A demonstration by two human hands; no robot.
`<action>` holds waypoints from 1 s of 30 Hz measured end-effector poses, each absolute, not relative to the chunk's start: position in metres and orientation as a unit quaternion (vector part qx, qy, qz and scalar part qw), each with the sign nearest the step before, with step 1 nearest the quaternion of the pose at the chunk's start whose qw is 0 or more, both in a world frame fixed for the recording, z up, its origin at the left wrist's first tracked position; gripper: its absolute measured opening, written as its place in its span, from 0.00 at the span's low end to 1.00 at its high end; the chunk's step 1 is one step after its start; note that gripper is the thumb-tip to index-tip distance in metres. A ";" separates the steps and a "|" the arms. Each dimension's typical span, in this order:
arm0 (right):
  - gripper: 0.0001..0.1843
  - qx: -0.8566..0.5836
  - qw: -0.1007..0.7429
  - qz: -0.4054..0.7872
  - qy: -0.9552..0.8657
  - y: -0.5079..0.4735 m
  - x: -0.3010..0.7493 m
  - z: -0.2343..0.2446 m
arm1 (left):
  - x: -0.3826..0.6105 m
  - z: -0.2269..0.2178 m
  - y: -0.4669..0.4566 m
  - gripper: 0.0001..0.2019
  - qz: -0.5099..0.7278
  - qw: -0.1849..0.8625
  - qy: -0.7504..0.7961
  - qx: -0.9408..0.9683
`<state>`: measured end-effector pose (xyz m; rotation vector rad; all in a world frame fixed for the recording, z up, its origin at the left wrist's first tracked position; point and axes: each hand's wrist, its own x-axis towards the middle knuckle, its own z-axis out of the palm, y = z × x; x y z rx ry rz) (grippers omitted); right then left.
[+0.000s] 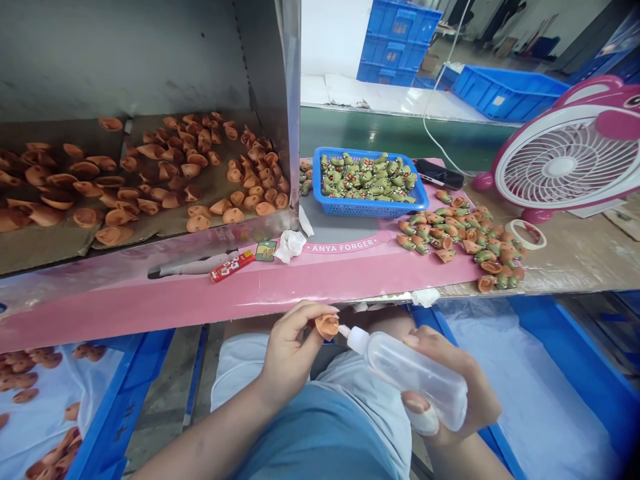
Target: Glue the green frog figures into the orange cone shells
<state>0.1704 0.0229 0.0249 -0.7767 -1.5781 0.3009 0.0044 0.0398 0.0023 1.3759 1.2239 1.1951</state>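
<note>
My left hand (293, 350) pinches a small orange cup-shaped moulded piece (327, 325) between thumb and fingertips, with its hollow side towards me. My right hand (453, 390) grips a clear plastic squeeze bottle (415, 377) around its body. The bottle's white nozzle (344, 331) tilts up to the left and meets the orange piece. Both hands are held above my lap, just in front of the pink board's edge.
A pink printed board (240, 300) runs along the bench, with a blue basket of green figures (367, 181) and a heap of green-and-orange pieces (460, 240) on it. Many orange pieces lie on cardboard (145, 173) in a metal shelf. A pink fan (560, 160) stands at right. Blue bins lined with white plastic sit below.
</note>
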 end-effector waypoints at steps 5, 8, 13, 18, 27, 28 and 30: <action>0.18 -0.339 0.626 0.130 -0.690 0.022 0.170 0.027 | 0.005 0.002 0.040 0.08 0.484 0.464 0.496 0.552; 0.18 -0.345 0.617 0.125 -0.697 0.022 0.170 0.028 | 0.004 0.002 0.040 0.07 0.485 0.469 0.499 0.544; 0.18 -0.344 0.616 0.134 -0.696 0.023 0.172 0.028 | 0.003 0.001 0.041 0.06 0.474 0.508 0.499 0.518; 0.18 -0.361 0.602 0.135 -0.699 0.022 0.175 0.027 | 0.004 0.001 0.041 0.06 0.463 0.528 0.502 0.505; 0.18 -0.357 0.616 0.138 -0.689 0.023 0.173 0.027 | 0.004 -0.002 0.042 0.07 0.460 0.552 0.493 0.490; 0.18 -0.354 0.617 0.138 -0.690 0.023 0.171 0.027 | 0.004 -0.002 0.041 0.07 0.461 0.553 0.492 0.489; 0.17 -0.355 0.617 0.134 -0.690 0.024 0.170 0.027 | 0.004 -0.002 0.041 0.06 0.462 0.556 0.489 0.487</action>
